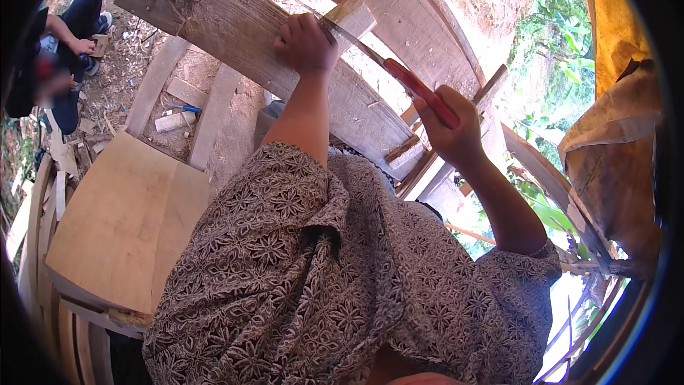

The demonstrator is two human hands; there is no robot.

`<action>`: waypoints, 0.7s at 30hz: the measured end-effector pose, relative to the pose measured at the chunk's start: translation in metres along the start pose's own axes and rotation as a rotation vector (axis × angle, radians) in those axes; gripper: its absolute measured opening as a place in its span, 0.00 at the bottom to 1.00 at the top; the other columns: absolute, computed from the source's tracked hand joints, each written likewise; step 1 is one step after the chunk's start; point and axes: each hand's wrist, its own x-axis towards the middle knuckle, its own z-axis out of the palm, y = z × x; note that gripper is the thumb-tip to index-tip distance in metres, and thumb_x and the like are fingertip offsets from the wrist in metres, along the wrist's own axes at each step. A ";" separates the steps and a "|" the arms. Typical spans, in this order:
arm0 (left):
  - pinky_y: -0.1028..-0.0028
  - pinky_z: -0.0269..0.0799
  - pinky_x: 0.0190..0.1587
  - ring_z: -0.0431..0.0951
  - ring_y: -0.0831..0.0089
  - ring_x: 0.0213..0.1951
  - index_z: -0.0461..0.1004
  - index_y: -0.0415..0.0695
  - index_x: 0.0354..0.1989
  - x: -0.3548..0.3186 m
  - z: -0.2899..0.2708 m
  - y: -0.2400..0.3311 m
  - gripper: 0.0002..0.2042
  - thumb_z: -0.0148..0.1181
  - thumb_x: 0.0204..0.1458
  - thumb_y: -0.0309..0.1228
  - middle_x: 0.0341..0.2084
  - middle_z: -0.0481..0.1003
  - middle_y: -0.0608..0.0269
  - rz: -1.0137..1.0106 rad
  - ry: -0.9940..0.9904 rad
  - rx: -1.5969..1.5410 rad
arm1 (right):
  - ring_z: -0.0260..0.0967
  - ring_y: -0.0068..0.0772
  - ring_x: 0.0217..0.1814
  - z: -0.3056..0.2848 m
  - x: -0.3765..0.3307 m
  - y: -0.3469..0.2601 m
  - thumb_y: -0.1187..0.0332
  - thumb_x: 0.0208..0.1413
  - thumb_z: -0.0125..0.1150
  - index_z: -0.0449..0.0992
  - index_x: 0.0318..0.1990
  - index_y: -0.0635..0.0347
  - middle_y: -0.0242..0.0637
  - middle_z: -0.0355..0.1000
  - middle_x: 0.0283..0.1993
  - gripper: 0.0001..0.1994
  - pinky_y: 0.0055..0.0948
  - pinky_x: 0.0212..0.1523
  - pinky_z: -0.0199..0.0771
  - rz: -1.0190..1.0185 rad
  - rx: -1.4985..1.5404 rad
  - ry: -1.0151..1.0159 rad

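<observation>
My right hand (456,125) is wrapped round the red handle of a handsaw (419,90). The thin saw blade slants up and left from the handle and meets a short wooden block (354,20). This block lies across a thick, weathered plank (235,25). My left hand (306,43) is closed at the block's near left end, close beside the blade's tip. Its curled fingers seem to grip the block against the plank, though the fingertips are hidden from this side.
A second wide board (399,11) runs beyond the plank, with a gap between. A smooth wooden seat or panel (117,221) stands at lower left. Another person (64,50) sits at far left. A blue-handled tool (187,108) lies among shavings. An orange-brown tarp (616,150) hangs at right.
</observation>
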 end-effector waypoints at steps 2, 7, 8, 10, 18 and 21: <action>0.52 0.66 0.52 0.75 0.58 0.50 0.74 0.48 0.41 0.000 0.005 -0.001 0.13 0.57 0.56 0.44 0.46 0.74 0.58 0.008 0.048 -0.002 | 0.55 0.26 0.20 0.025 0.019 0.019 0.67 0.59 0.70 0.66 0.23 0.62 0.36 0.59 0.17 0.19 0.33 0.22 0.58 -0.040 0.047 0.025; 0.48 0.61 0.56 0.73 0.57 0.51 0.71 0.48 0.44 0.001 0.020 0.004 0.15 0.61 0.52 0.42 0.45 0.72 0.58 0.030 0.102 -0.036 | 0.59 0.26 0.20 0.037 0.079 0.044 0.62 0.56 0.74 0.69 0.23 0.63 0.38 0.63 0.17 0.20 0.33 0.23 0.62 0.000 0.154 0.106; 0.48 0.62 0.55 0.73 0.57 0.51 0.71 0.48 0.44 -0.005 0.017 0.006 0.15 0.61 0.52 0.42 0.45 0.72 0.58 0.013 0.052 -0.025 | 0.60 0.28 0.20 0.034 0.083 0.047 0.61 0.55 0.74 0.70 0.23 0.63 0.39 0.64 0.17 0.20 0.34 0.23 0.63 0.056 0.260 0.078; 0.48 0.63 0.54 0.73 0.56 0.51 0.71 0.48 0.44 0.004 0.006 0.007 0.15 0.62 0.52 0.42 0.45 0.73 0.57 -0.016 0.009 0.014 | 0.56 0.20 0.21 0.043 0.077 0.054 0.57 0.59 0.73 0.75 0.25 0.61 0.29 0.63 0.17 0.19 0.29 0.23 0.58 -0.104 0.111 0.077; 0.48 0.68 0.50 0.77 0.50 0.47 0.74 0.48 0.36 -0.003 0.011 0.007 0.15 0.52 0.61 0.46 0.39 0.76 0.53 0.038 0.240 0.032 | 0.61 0.23 0.21 0.108 0.007 0.132 0.63 0.63 0.68 0.73 0.29 0.60 0.33 0.67 0.20 0.15 0.30 0.25 0.62 -0.302 0.202 0.255; 0.47 0.64 0.54 0.73 0.51 0.51 0.71 0.47 0.40 -0.012 0.009 0.003 0.11 0.54 0.59 0.41 0.44 0.73 0.52 0.018 0.228 0.015 | 0.58 0.21 0.23 0.114 -0.002 0.147 0.63 0.64 0.68 0.73 0.29 0.60 0.31 0.64 0.20 0.14 0.28 0.26 0.60 -0.352 0.280 0.222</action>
